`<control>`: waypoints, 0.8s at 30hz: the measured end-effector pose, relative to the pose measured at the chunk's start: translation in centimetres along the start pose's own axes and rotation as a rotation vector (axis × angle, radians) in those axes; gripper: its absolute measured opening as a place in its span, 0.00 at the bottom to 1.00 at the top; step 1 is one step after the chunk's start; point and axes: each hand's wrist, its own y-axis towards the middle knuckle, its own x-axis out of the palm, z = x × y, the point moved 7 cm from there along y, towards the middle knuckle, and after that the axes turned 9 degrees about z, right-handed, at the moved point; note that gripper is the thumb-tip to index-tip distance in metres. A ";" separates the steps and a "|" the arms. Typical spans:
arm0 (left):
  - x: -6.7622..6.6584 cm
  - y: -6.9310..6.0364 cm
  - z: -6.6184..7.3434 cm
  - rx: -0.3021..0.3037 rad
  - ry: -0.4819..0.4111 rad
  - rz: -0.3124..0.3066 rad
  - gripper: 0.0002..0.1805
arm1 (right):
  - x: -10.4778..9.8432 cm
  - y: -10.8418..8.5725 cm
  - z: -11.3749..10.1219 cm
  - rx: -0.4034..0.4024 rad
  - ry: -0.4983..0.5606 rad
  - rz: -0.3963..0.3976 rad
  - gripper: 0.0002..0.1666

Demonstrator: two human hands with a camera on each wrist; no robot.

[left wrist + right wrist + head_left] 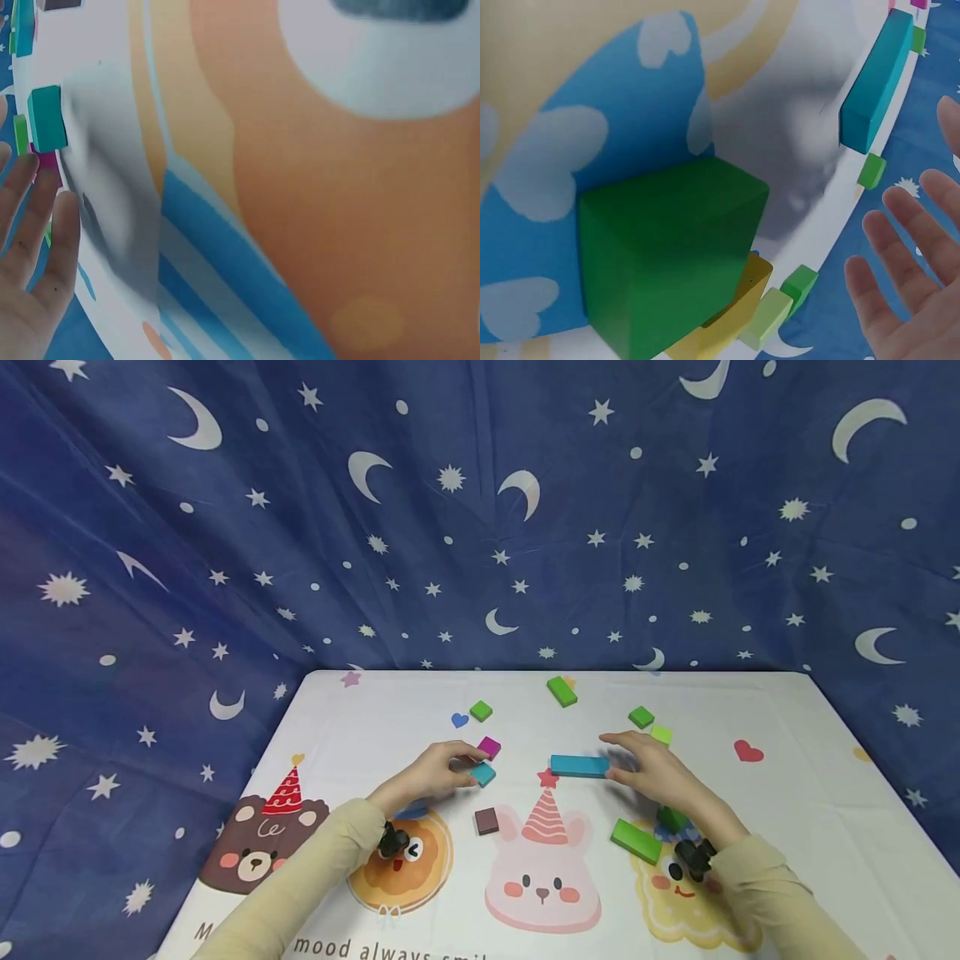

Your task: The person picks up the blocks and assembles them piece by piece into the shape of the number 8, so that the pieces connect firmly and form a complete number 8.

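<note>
My left hand (437, 768) hovers by a small teal block (483, 774), its thumb tip next to the block's left side. Just behind lies a magenta block (490, 747), close to the index fingertip. In the left wrist view the fingers (66, 232) are spread, with nothing visible between them. On the other side, my right hand (660, 768) is held at the right end of a long blue block (580, 767). Its thumb is beside that end; whether it touches cannot be told. The right wrist view shows loosely extended fingers (907, 232) apart from the blue block.
A brown block (487, 821) lies nearer me. Green blocks (562, 691) are scattered at the back, with a lime block (662, 734) by the right hand. A green block (636, 841), a dark green block (675, 240) and a yellow block (731, 319) lie around the right forearm.
</note>
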 end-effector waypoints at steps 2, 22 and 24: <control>0.1 0.2 -0.2 0.008 0.005 -0.009 0.21 | 0.1 0.3 -0.1 -0.010 -0.006 -0.010 0.33; 0.7 1.5 -1.8 -0.003 0.019 -0.052 0.21 | 1.0 1.0 0.0 -0.033 -0.025 -0.023 0.28; 0.8 1.5 -1.9 -0.001 0.014 -0.054 0.21 | 1.1 1.1 0.1 -0.024 -0.027 -0.022 0.28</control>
